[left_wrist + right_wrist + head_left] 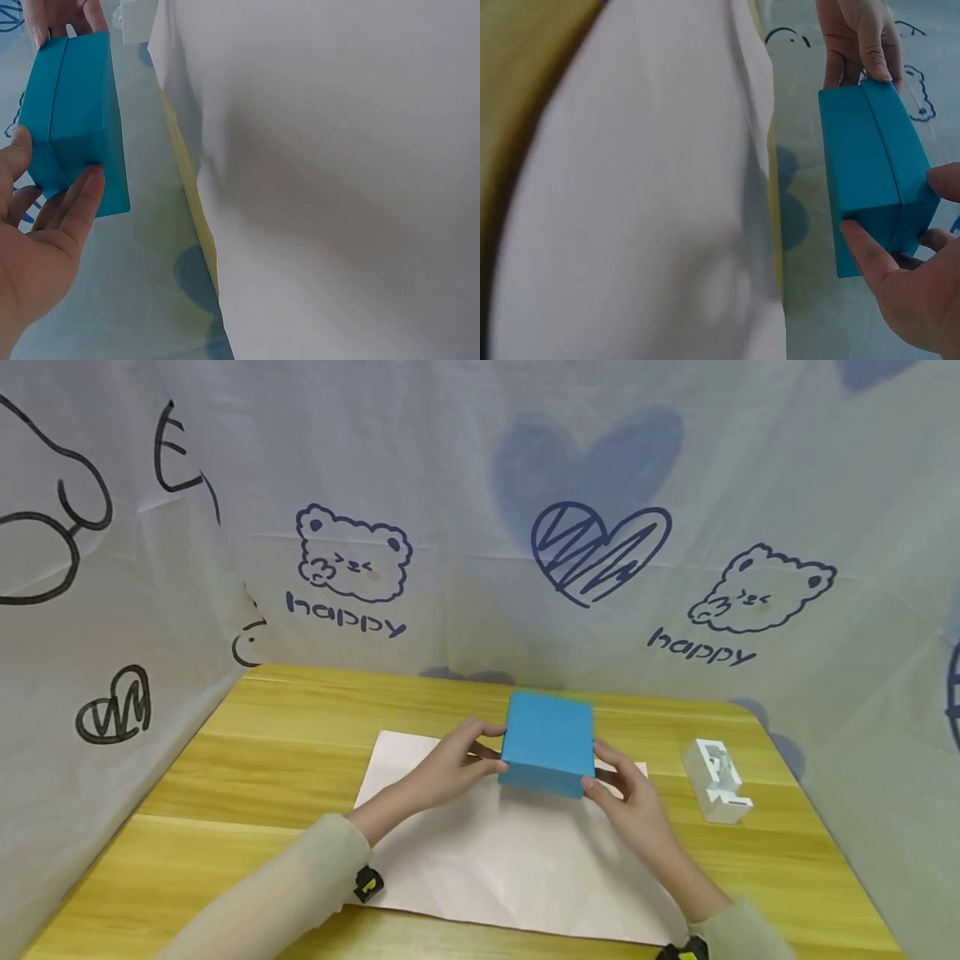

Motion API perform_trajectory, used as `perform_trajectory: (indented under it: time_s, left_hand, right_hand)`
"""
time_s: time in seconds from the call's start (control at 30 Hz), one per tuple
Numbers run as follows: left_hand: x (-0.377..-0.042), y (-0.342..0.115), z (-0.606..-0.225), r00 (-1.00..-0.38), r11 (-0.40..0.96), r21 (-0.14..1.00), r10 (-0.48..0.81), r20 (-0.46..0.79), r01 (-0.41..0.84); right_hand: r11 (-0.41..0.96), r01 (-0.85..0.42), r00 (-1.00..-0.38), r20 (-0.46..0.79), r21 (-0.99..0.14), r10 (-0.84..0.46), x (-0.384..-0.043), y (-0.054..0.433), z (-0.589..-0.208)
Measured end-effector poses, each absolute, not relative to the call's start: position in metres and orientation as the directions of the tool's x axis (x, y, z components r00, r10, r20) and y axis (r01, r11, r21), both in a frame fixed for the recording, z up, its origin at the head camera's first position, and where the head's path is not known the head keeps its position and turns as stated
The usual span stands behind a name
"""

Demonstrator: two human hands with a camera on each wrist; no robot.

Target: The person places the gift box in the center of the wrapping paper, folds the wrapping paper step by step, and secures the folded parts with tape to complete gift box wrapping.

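A blue box (549,733) with a lid seam along its sides is held up over a pale sheet of paper (480,860). My left hand (453,764) grips its left end, with thumb and fingers spread along that side. At the opposite end my right hand (633,802) grips it in the same manner. In the left wrist view the box (79,112) shows its seam, and the left fingers (86,199) press its near end. The right wrist view shows the box (874,165) between both hands, its lid closed.
The paper lies on a yellow wood-grain table (225,760). To the right stands a small white block-shaped object (716,781) with a cut-out. A white cloth (450,460) with printed hearts and bears hangs behind the table and along its sides.
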State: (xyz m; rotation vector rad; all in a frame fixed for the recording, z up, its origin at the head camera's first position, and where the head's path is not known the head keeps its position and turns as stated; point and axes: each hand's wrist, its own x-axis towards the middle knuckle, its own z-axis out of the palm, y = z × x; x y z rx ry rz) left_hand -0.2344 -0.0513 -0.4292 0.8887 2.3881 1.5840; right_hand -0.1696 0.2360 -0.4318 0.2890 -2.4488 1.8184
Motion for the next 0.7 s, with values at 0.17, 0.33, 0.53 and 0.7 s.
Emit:
perform_trajectory:
  time_s: [0.17, 0.33, 0.53, 0.7]
  left_hand:
    - [-0.219, -0.066, -0.431, -0.800, 0.273, 0.874, 0.569, 0.191, 0.403]
    - [-0.204, -0.074, -0.436, -0.795, 0.281, 0.872, 0.580, 0.179, 0.401]
    - [-0.191, -0.081, -0.445, -0.790, 0.288, 0.879, 0.595, 0.147, 0.380]
    - [-0.183, -0.084, -0.452, -0.794, 0.299, 0.896, 0.600, 0.092, 0.330]
  right_hand:
    - [0.279, -0.181, -0.982, 0.158, -0.943, -0.103, -0.157, 0.226, -0.435]
    - [0.258, -0.182, -0.981, 0.158, -0.949, -0.112, -0.145, 0.221, -0.442]
    - [0.274, -0.154, -0.985, 0.125, -0.949, -0.123, -0.133, 0.217, -0.452]
    - [0.278, -0.082, -0.992, 0.052, -0.957, -0.114, -0.125, 0.212, -0.457]
